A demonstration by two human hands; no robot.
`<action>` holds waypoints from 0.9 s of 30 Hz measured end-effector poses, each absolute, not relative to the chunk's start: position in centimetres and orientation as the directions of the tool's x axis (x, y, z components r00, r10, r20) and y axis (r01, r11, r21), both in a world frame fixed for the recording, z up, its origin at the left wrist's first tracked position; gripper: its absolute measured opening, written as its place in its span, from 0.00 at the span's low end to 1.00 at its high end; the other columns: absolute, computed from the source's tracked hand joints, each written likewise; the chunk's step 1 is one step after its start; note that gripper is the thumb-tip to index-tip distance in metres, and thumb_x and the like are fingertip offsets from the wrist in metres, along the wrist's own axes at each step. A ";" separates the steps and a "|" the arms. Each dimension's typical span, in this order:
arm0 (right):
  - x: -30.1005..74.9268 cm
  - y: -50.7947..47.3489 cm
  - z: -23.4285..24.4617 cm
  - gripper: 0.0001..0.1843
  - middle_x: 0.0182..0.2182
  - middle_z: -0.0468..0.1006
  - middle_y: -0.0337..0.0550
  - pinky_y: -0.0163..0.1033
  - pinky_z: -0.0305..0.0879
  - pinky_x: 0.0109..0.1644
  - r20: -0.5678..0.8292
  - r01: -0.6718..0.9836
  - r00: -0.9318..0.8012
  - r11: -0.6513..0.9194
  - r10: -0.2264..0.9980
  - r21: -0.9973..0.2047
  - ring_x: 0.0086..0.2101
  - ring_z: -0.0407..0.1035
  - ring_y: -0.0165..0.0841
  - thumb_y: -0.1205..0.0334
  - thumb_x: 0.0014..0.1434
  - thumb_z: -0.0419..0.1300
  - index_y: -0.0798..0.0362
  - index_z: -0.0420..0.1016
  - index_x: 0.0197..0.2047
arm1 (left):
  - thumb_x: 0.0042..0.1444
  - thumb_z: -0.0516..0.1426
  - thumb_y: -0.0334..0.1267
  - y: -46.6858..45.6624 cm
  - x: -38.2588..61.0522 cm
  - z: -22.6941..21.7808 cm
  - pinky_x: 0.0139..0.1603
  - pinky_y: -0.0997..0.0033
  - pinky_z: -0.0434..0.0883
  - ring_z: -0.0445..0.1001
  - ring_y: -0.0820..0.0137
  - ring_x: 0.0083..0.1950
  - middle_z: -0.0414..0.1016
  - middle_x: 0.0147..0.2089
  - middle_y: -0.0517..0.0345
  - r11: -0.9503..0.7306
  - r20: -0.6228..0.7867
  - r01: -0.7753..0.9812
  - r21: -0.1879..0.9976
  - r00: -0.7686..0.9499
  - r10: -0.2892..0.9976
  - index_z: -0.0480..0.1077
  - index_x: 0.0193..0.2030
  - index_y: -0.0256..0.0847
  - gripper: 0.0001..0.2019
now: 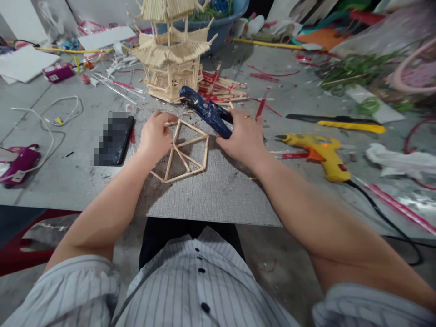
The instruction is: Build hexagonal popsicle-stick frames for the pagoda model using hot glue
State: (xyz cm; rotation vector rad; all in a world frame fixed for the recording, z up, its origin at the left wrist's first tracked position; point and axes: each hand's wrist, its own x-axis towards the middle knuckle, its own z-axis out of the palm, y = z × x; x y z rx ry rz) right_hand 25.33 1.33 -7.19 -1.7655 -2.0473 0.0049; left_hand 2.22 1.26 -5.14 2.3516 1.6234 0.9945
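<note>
My left hand is closed at the left side of a polygonal frame of thin wooden sticks, which lies flat on the table with several spokes meeting inside it. A short wooden stick sticks out from my left fingers near the frame's top corner. On the other side, my right hand is wrapped round a blue two-handled tool, which resembles hand cutters. Its rounded end points up and left, above the table beyond the frame. My palm hides part of its handles.
A tiered wooden-stick pagoda stands behind, beside red-wrapped sticks. Left lies a black phone. To the right are a yellow glue gun with a black cord and a utility knife. A blue basin stands at the back.
</note>
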 end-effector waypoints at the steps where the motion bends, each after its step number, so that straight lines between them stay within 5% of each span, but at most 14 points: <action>1: 25.4 1.4 -7.2 0.36 0.56 0.72 0.63 0.70 0.49 0.62 0.311 0.942 -0.092 0.184 0.946 -0.280 0.58 0.64 0.58 0.53 0.56 0.59 0.58 0.60 0.65 | 0.49 0.47 0.21 1.1 2.1 -4.8 0.45 0.66 0.73 0.76 0.66 0.45 0.76 0.48 0.51 -0.396 0.465 0.823 0.407 0.186 0.865 0.75 0.43 0.42 0.21; 4: 25.5 1.5 -7.3 0.35 0.57 0.72 0.63 0.69 0.50 0.62 0.307 0.938 -0.089 0.183 0.948 -0.293 0.58 0.64 0.58 0.54 0.55 0.60 0.57 0.62 0.64 | 0.48 0.49 0.23 0.3 2.2 -3.0 0.46 0.66 0.71 0.75 0.66 0.44 0.77 0.43 0.54 -0.484 0.265 0.813 0.324 0.413 0.871 0.77 0.37 0.42 0.18; 7: 25.5 1.6 -7.3 0.34 0.57 0.72 0.62 0.68 0.51 0.62 0.308 0.935 -0.084 0.182 0.948 -0.304 0.58 0.65 0.57 0.56 0.54 0.60 0.57 0.63 0.63 | 0.47 0.50 0.23 -0.5 2.1 -1.1 0.52 0.65 0.69 0.73 0.67 0.46 0.76 0.41 0.55 -0.646 -0.035 0.720 0.254 0.674 0.738 0.80 0.36 0.44 0.19; 12: 25.5 1.6 -7.1 0.34 0.55 0.73 0.63 0.66 0.53 0.61 0.272 0.938 -0.100 0.182 0.957 -0.295 0.57 0.66 0.57 0.56 0.54 0.61 0.58 0.65 0.62 | 0.53 0.55 0.29 -1.6 2.1 -0.3 0.56 0.57 0.66 0.70 0.60 0.50 0.75 0.46 0.52 -0.698 -0.281 0.712 0.077 0.687 0.670 0.80 0.44 0.50 0.17; 16: 25.4 1.6 -7.2 0.35 0.54 0.73 0.63 0.65 0.53 0.62 0.276 0.935 -0.096 0.181 0.956 -0.304 0.56 0.67 0.57 0.56 0.53 0.62 0.59 0.65 0.62 | 0.54 0.60 0.36 -2.2 2.3 -1.0 0.52 0.54 0.66 0.68 0.53 0.53 0.73 0.46 0.48 -0.667 -0.230 0.745 -0.015 0.647 0.727 0.80 0.44 0.49 0.11; 22: 25.5 1.9 -7.7 0.35 0.56 0.73 0.61 0.65 0.54 0.63 0.360 0.912 -0.074 0.209 0.930 -0.352 0.57 0.67 0.56 0.58 0.51 0.62 0.57 0.65 0.62 | 0.55 0.60 0.35 -1.1 2.5 -2.1 0.48 0.61 0.67 0.71 0.62 0.44 0.72 0.36 0.53 -0.694 -0.037 0.720 0.014 0.694 0.719 0.78 0.34 0.42 0.04; 27: 25.9 2.4 -7.9 0.34 0.54 0.75 0.56 0.64 0.57 0.62 0.411 0.876 -0.089 0.267 0.907 -0.401 0.55 0.69 0.53 0.57 0.52 0.60 0.51 0.64 0.62 | 0.58 0.57 0.35 -0.2 2.6 -2.5 0.43 0.67 0.69 0.72 0.70 0.36 0.76 0.32 0.57 -0.540 0.300 0.769 0.344 0.455 0.839 0.75 0.35 0.40 0.05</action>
